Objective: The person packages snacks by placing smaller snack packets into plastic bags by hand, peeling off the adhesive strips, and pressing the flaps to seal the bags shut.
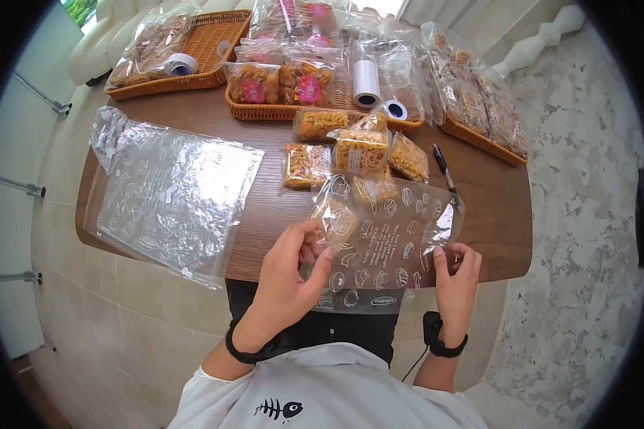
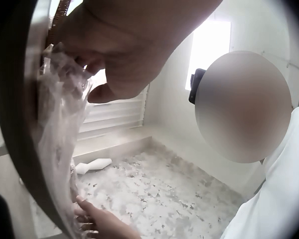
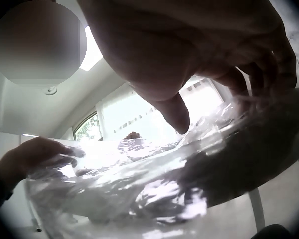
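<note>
A clear plastic bag (image 1: pixel 379 250) with white bread and pastry drawings spans both hands over the table's near edge. My left hand (image 1: pixel 283 275) holds it by the left side, its fingertips partly hidden by the film. At the right side, my right hand (image 1: pixel 456 282) grips the bag between thumb and fingers. In the right wrist view the crinkled film (image 3: pixel 159 194) stretches below the right hand (image 3: pixel 199 64) towards the left hand (image 3: pixel 35 157). Just beyond the bag lie several packets of yellow puffed-grain snack bars (image 1: pixel 361 151), one partly seen through the film.
A stack of similar printed bags (image 1: pixel 172 186) lies on the table's left. A pen (image 1: pixel 442 164) rests to the right of the packets. Along the back stand wicker baskets (image 1: pixel 265 112) with bagged snacks, label rolls (image 1: pixel 366 82) and clear wrappers. Another basket (image 1: pixel 490 143) sits at the right edge.
</note>
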Demonstrator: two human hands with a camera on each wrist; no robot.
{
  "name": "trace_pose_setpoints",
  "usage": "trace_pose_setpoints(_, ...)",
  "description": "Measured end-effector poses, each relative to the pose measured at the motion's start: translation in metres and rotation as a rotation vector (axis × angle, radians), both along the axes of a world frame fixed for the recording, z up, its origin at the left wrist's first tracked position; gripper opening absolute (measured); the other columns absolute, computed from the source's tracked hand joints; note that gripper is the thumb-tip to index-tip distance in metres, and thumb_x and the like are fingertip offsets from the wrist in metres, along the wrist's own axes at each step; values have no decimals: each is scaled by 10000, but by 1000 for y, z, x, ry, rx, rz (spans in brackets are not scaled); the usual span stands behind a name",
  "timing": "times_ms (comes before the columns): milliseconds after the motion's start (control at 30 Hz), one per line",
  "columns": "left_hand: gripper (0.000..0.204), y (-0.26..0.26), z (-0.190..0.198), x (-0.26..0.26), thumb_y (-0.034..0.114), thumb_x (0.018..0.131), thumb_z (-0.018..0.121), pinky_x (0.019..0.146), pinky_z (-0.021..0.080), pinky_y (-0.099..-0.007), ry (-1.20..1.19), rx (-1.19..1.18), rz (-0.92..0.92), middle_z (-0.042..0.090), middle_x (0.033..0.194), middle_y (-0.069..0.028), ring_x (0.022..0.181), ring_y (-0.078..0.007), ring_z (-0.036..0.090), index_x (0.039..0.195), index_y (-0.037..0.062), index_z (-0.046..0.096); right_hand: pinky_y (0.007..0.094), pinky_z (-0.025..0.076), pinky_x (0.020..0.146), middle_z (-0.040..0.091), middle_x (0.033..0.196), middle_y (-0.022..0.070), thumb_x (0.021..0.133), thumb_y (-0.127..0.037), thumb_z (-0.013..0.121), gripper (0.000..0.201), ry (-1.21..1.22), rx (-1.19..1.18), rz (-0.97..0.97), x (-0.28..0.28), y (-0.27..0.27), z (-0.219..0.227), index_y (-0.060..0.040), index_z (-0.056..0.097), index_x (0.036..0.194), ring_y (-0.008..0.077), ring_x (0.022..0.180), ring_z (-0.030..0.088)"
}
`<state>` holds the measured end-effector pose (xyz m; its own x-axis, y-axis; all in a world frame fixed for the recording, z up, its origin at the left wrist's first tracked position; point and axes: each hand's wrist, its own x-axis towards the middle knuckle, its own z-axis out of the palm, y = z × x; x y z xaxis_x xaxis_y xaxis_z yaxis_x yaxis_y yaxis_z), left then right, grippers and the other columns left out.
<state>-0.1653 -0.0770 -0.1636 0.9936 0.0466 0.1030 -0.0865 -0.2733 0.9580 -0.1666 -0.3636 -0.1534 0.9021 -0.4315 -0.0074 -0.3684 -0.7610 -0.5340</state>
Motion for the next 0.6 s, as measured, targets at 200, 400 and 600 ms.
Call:
trace_pose_setpoints(200,566,17,-3,-12,30,980,667,832,449,-240,103,-256,-187,565,966,6,883,-76,538,1512,21,474,265,491,686,637,902,23,959,-150,776,242,-3,326,127,5,-24,-14,-30,589,1054,92,751,574)
trace_pose_setpoints(400,600,45,5,-23,28,974,648,790,462,-229,105,-429,-223,553,970,12,850,-69,543,1550,51,481,228,472,588,671,868,38,978,-37,730,252,-40,876,202,1,-15,-1,-63,537,1138,80,684,609)
trace_pose_setpoints(600,278,66,6,-13,246,1077,652,704,478,-185,268,-463,-49,712,998,-2,795,-31,597,1209,9,712,181,378,493,679,848,23,954,-19,757,298,-50,912,297,-3,-16,-10,-55,579,1190,41,616,569)
